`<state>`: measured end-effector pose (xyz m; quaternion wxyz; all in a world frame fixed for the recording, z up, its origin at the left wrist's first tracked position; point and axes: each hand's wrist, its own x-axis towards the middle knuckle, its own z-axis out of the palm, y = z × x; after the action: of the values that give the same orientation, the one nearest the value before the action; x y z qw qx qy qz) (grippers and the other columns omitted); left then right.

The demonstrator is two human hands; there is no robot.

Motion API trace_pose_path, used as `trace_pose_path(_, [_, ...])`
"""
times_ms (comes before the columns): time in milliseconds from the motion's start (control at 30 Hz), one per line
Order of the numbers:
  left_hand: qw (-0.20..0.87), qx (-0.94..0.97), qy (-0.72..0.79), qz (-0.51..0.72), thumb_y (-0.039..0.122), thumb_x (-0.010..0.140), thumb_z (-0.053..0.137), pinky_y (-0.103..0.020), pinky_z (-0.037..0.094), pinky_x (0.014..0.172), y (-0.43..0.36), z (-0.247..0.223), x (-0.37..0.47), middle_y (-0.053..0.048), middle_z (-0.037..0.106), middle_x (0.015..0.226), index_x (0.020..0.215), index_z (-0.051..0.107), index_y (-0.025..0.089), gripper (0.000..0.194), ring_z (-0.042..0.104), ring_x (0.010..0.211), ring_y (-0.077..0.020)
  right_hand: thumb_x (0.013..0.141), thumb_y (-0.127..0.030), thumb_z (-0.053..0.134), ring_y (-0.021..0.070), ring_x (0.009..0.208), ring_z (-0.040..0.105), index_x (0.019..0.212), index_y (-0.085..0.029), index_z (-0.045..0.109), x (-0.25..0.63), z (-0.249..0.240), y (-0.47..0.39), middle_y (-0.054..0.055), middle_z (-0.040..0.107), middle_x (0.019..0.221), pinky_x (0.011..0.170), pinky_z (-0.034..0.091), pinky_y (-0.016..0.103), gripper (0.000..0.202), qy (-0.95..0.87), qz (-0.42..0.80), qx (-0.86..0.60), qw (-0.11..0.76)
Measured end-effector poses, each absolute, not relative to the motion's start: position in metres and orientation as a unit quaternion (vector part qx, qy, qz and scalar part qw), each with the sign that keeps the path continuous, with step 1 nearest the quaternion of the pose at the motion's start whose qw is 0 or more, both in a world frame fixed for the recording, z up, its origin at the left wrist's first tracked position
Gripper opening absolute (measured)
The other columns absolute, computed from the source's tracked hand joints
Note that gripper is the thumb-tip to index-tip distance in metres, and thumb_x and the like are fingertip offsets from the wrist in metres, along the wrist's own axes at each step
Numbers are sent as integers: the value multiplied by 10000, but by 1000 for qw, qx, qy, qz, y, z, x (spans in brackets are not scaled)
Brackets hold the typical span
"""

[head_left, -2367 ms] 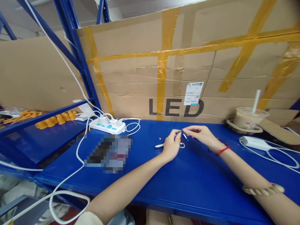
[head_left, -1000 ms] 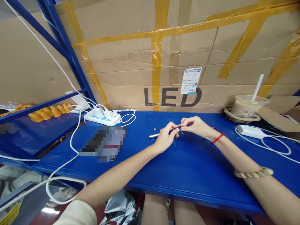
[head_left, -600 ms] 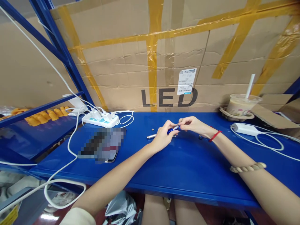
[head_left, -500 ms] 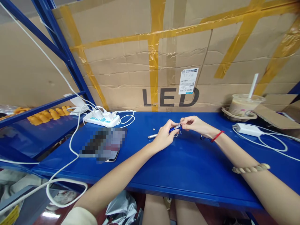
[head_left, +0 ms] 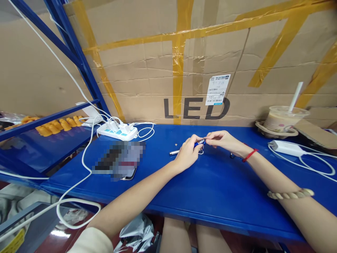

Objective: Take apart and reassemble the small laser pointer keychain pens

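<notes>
My left hand [head_left: 188, 154] is closed around a small blue tube [head_left: 199, 143] with silvery markings, which looks like a mini keychain flashlight. A thin white strap [head_left: 201, 152] loops out below it. Right at the tube's far right end, my right hand [head_left: 219, 139] pinches with thumb and forefinger; whatever lies between those fingertips is too small to make out. Beside my left knuckles a slim silver cylinder [head_left: 174, 153] lies on the blue tabletop [head_left: 210, 189]. Just behind that rests a tiny round silvery piece [head_left: 176, 144]. A small dark object [head_left: 232, 155] sits beneath my right wrist.
At the left stand a white power strip [head_left: 117, 131] with plugs and cables, and a phone [head_left: 130, 174] beside a blurred-out area. On the right are a white charger [head_left: 286, 148] with its cord and a drink cup [head_left: 284, 119] in a carrier. A large cardboard box [head_left: 147, 80] backs the table.
The view has shifted slightly, so everything sits a bit further right. My right fingertips appear slightly further from the tube's end; my left hand keeps its hold.
</notes>
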<state>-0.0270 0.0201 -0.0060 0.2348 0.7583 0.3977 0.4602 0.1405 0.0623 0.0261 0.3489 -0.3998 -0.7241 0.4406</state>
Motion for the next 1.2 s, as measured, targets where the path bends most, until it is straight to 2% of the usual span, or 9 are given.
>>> trace_pose_path(100, [220, 759, 417, 450, 212, 843, 421, -301, 443, 765, 21, -7, -27, -32, 609, 895, 941, 484, 207, 116, 565, 853, -166, 507, -505, 721, 102, 538, 449, 602, -161, 630, 141, 25, 63, 31, 583, 652, 443, 352, 231, 368, -725, 439, -400, 350])
trace_pose_path(300, [189, 767, 431, 436, 212, 848, 412, -301, 443, 794, 19, -4, -28, -20, 618, 959, 1130, 450, 256, 289, 565, 882, -169, 513, -501, 716, 104, 524, 448, 608, -171, 649, 140, 26, 62, 26, 575, 622, 436, 364, 236, 350, -727, 430, -398, 359])
trace_pose_path(433, [164, 784, 419, 428, 206, 859, 386, -313, 421, 859, 20, -4, -28, -3, 602, 1084, 1137, 487, 275, 304, 550, 920, -168, 514, -511, 710, 105, 519, 445, 601, -172, 634, 140, 24, 63, 21, 566, 610, 440, 364, 239, 358, -725, 429, -404, 356])
trace_pose_path(600, [142, 790, 408, 434, 172, 860, 369, -309, 397, 896, 23, -5, -30, 4, 590, 1132, 1136, 515, 278, 330, 529, 985, -167, 571, -488, 687, 94, 511, 434, 600, -163, 627, 139, 19, 66, 2, 540, 567, 462, 363, 238, 332, -730, 429, -397, 355])
trace_pose_path(733, [134, 788, 430, 420, 163, 852, 377, -302, 400, 890, 23, -4, -32, 3, 600, 1105, 1106, 535, 275, 319, 525, 1002, -166, 571, -485, 684, 88, 501, 436, 629, -154, 641, 138, 16, 66, -2, 551, 573, 450, 351, 232, 339, -730, 420, -401, 360])
trace_pose_path(933, [141, 774, 451, 421, 170, 845, 388, -294, 426, 816, 25, -3, -30, -9, 625, 1018, 1072, 528, 255, 280, 560, 925, -174, 581, -484, 672, 84, 480, 439, 620, -144, 633, 136, 15, 68, -2, 559, 554, 441, 334, 227, 345, -742, 371, -405, 385])
trace_pose_path(1067, [153, 764, 451, 435, 184, 845, 392, -283, 434, 776, 27, -4, -29, -19, 639, 935, 1044, 531, 236, 248, 582, 862, -170, 588, -471, 676, 88, 503, 459, 708, -145, 665, 137, 15, 69, 24, 617, 652, 473, 361, 235, 348, -746, 312, -414, 419])
trace_pose_path(1200, [168, 757, 454, 438, 191, 845, 390, -276, 438, 750, 28, -5, -29, -18, 639, 869, 1029, 529, 226, 233, 586, 826, -166, 604, -485, 661, 90, 506, 470, 764, -152, 688, 139, 15, 69, 45, 639, 738, 469, 372, 242, 371, -747, 313, -396, 432])
